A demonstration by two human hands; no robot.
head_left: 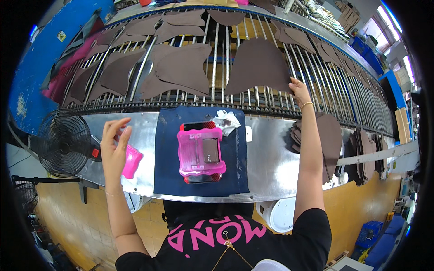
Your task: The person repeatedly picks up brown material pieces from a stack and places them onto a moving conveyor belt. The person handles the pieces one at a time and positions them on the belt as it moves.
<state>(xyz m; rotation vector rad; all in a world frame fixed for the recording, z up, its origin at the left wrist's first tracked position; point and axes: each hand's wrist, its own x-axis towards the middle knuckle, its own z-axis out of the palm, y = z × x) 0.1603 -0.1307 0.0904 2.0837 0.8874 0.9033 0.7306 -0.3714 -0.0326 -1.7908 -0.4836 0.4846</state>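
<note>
Hands (114, 143) (300, 92) apart, brown piece (260, 67) partly finger-covered

The right forearm (310, 149) hides part of a brown stack (331, 140), the left hand (114, 143) part of a pink block (133, 161).

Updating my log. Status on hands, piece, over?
Right hand pinching curved brown sheet at corner. Left hand empty. Sheet over silver metal bars, nothing blocking.
</note>
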